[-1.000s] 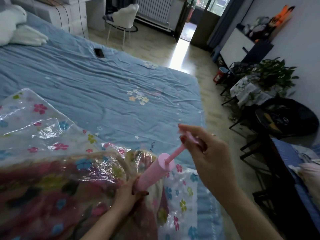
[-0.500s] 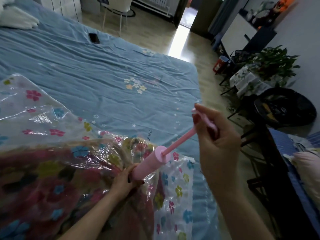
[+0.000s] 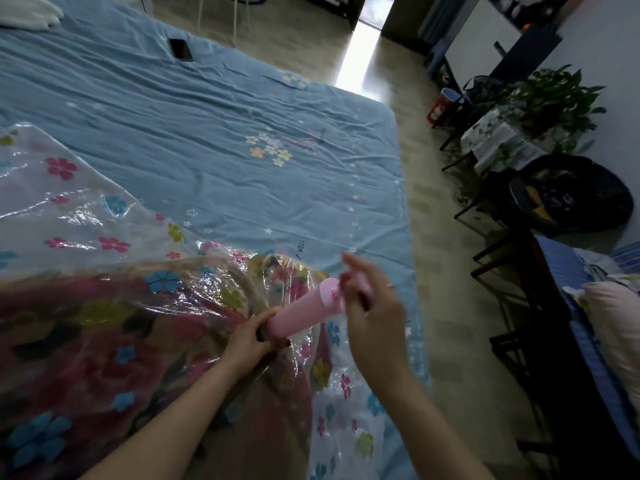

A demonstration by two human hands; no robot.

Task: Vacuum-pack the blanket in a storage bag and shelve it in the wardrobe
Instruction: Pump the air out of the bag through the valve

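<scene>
A clear storage bag [image 3: 114, 216] printed with pink, blue and yellow flowers lies across the near left of the blue bed sheet [image 3: 214, 133]. Inside it, at the near end, sits a bulky blanket [image 3: 86, 348] in dark red and tan with flower patterns, its colours dulled by glare on the plastic. A pink hand pump [image 3: 304, 311] stands tilted on the bag. The left hand [image 3: 251, 336] grips the pump's lower end; what lies under the fingers is hidden. The right hand [image 3: 370, 313] is curled around the pump's handle close above the barrel top, hiding most of the handle. The bag's near and left edges run out of view. Far off on the sheet lies a dark phone [image 3: 180, 49].
</scene>
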